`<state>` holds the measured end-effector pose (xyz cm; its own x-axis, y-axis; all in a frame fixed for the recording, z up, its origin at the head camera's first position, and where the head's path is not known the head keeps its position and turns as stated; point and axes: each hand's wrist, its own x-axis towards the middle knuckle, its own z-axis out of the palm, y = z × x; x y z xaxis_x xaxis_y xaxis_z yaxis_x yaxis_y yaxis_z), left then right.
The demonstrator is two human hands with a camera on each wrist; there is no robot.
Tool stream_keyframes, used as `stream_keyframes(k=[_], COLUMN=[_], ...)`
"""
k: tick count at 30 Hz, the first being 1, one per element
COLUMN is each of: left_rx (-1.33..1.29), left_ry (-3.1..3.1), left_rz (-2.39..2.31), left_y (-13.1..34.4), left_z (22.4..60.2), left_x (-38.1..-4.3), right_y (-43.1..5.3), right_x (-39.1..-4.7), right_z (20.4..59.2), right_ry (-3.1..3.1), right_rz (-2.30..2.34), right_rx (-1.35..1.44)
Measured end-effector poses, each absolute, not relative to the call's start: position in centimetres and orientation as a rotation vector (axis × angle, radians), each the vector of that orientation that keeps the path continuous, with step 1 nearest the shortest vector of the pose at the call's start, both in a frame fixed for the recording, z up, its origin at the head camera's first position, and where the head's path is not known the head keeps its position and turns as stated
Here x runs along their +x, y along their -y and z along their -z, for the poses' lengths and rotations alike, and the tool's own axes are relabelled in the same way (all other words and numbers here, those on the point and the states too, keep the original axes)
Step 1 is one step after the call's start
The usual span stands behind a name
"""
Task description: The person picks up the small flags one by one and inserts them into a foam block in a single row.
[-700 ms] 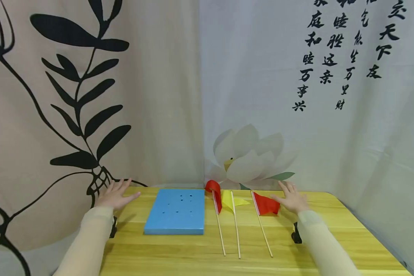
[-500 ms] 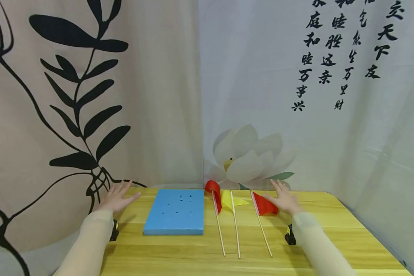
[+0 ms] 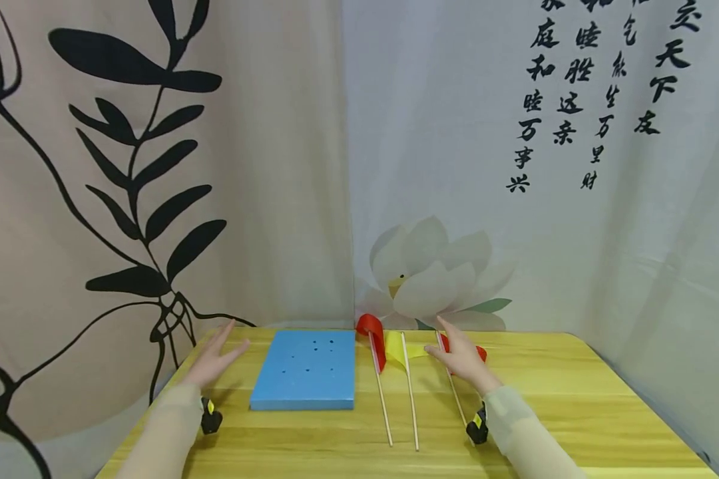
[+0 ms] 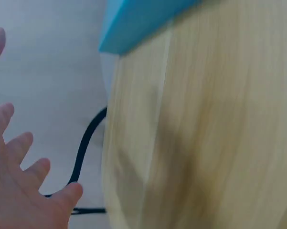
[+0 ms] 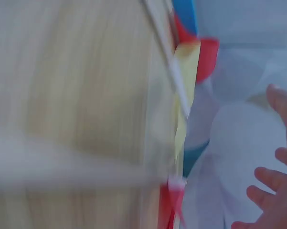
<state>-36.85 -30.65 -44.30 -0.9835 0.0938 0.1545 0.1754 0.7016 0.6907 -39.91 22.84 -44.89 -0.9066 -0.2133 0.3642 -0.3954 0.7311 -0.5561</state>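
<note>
My left hand [image 3: 211, 362] is held over the left side of the table with its fingers spread, left of a blue board [image 3: 302, 372] with small holes in its top. To the board's right lie three small flags on thin pale sticks: a curled red flag [image 3: 369, 326], a yellow flag [image 3: 397, 348] in the middle, and another red flag [image 3: 482, 353] on the right. My right hand [image 3: 464, 362] is over that right flag, fingers extended, covering part of its cloth and stick. In the right wrist view its stick [image 5: 76, 164] is blurred and close to the camera.
The wooden table [image 3: 599, 399] has rounded far corners. Right behind it hangs a pale curtain [image 3: 287, 166] printed with black leaves, a white flower and black characters. A black wrist camera [image 3: 478, 426] sits under my right wrist, and a similar camera [image 3: 211, 417] under the left.
My right hand has moved left, from beside the right red flag to over it. My left hand has shifted slightly down and right. The board and flags stay in place.
</note>
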Motion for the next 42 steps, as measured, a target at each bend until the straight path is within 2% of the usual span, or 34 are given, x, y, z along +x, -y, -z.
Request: stream_keyframes(k=[11, 20, 31, 42], left_rx=[-0.13, -0.143, -0.142, -0.204], left_ry=[2.689, 2.512, 2.497, 2.572], left_rz=[1.647, 1.912, 2.022, 1.972], left_y=[28.3, 27.0, 26.6, 27.1], left_z=[46.1, 47.6, 48.1, 48.7], left_x=[-34.9, -34.8, -34.4, -33.9], right_y=[-17.0, -14.7, -13.8, -12.4], right_x=[-37.9, -37.4, -37.3, -36.9], right_z=[45.4, 46.1, 46.9, 47.5], right_ry=[2.556, 2.576, 2.617, 2.648], right_rz=[-1.23, -1.302, -1.681, -1.817], right_rx=[0.492, 0.44, 0.297, 0.194])
